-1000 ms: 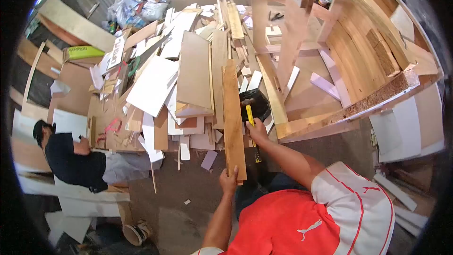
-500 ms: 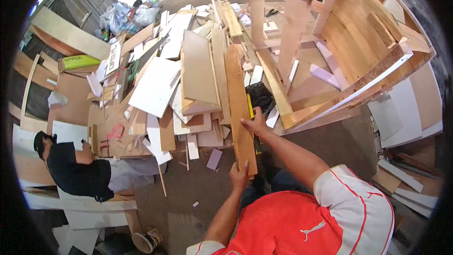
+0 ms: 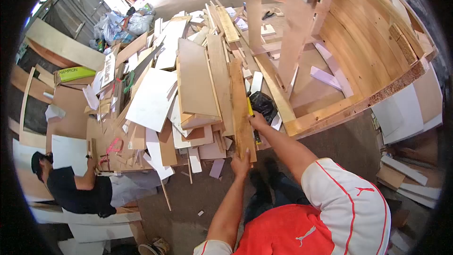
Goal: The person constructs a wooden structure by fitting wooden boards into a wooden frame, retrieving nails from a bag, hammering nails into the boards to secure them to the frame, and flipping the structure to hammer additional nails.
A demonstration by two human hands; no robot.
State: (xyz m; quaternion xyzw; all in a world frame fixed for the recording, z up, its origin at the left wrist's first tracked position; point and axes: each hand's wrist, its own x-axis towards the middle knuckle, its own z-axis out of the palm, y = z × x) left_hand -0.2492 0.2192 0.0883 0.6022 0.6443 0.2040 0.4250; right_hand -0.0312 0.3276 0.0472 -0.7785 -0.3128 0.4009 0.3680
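Yellow tool (image 3: 250, 107) closer beside the plank (image 3: 242, 113) than 1 s ago, my right hand (image 3: 257, 121) curled around it; my left hand (image 3: 241, 163), thumb on top, gripping the plank's near end; heaped boards (image 3: 198, 80) leftward, black bag (image 3: 263, 105) rightward.

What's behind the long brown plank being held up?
Past the plank's left edge, stacked boards show; past its right, a black bag. Whatever lies directly behind it is covered.

Yellow tool (image 3: 250, 106) partly hidden, bucket (image 3: 154, 247) cut off
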